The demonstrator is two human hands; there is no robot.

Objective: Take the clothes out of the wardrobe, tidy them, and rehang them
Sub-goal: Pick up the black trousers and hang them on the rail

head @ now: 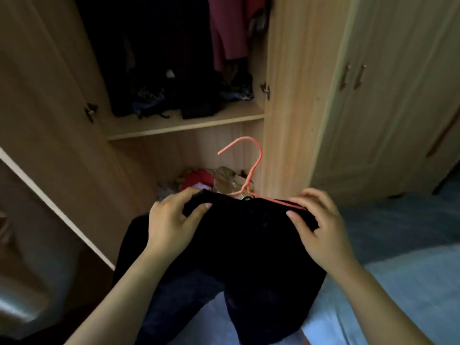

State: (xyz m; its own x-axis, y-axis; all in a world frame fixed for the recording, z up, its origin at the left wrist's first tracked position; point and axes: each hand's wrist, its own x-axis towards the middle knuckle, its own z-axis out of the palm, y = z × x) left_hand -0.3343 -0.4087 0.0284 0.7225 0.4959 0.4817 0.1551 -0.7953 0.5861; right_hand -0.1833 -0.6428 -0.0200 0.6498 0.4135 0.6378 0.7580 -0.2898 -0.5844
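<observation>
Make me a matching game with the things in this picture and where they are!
Things:
1. hanger
2. black garment
3. red garment
4. door handles

Places:
A. on the closed door at the right
B. held by the left hand and the right hand
C. hanging up high inside the wardrobe
D. hook sticking up between the two hands

Pairs: 1-D, 2-B, 3-C, 4-A
</observation>
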